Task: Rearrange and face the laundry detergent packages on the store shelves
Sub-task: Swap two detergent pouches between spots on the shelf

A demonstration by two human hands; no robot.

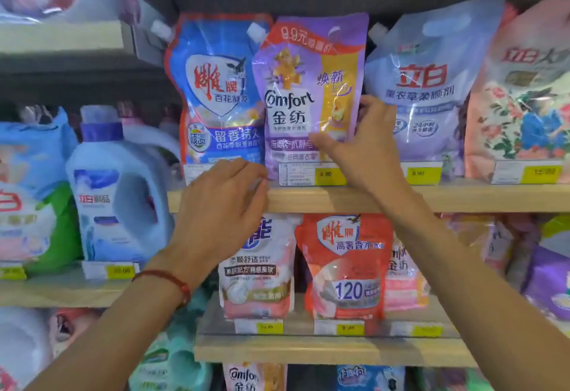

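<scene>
"Purple Comfort pouch, where does it stand?"

"Upright at the front edge of the wooden shelf, label facing out. It is between a blue pouch on its left and a pale lilac pouch on its right. Its left side overlaps the blue pouch's right edge."

"And the right hand?"

"The right hand grasps the purple Comfort pouch low on its right side. The thumb lies flat on the front and the fingers are wrapped round behind the edge."

"The left hand?"

"The left hand is up at the shelf's front edge, just under the blue pouch. Its fingers are bent, with the tips at the purple pouch's lower left corner. I cannot tell whether they pinch the pouch or only lie against it. There is a red string bracelet on that wrist."

"What else sits along that shelf?"

"A floral pink pouch stands toward the right end, beyond the lilac one. Price labels run along the front edge, and a yellow price tag just below the purple pouch reads 9.90."

"Below it?"

"On the lower shelf a white-and-pink pouch and a red pouch stand side by side at the front edge, both facing out. Off to the left, on a separate shelf, there is a pale blue jug with a handle."
</scene>
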